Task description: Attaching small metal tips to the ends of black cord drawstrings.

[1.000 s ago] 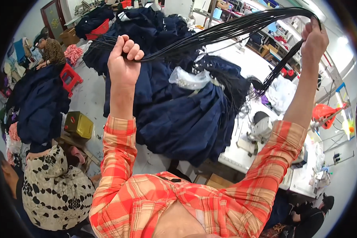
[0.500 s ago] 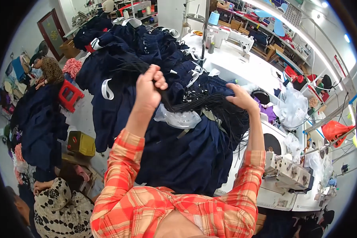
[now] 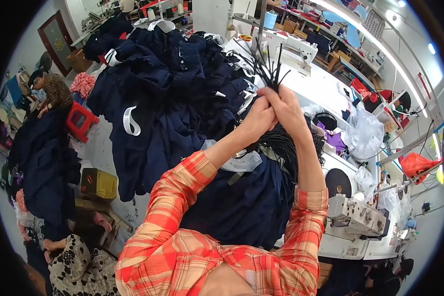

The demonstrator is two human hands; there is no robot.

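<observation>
Both my hands are together over the dark navy garments (image 3: 153, 111), gripping a bundle of thin black cords (image 3: 270, 76). The cord ends fan out above my fists. My right hand (image 3: 287, 109) is closed round the bundle just below those ends. Pressed against it, my left hand (image 3: 256, 118) is closed too, its fingertips partly hidden. More black cord hangs below my hands and lies in a loose tangle beside my right forearm. A clear plastic bag (image 3: 244, 162) lies on the garments under my left wrist.
On the right stand a white sewing machine (image 3: 355, 214) and a stuffed plastic bag (image 3: 365, 135). Another sewing machine (image 3: 296, 47) is at the back. A red stool (image 3: 81, 122) and a yellow tin (image 3: 99, 183) stand left. Two people (image 3: 54, 93) work at the left.
My left hand has moved right to meet my right hand, which has risen slightly. The cords, stretched low between my hands before, now stick up in a gathered bunch above them.
</observation>
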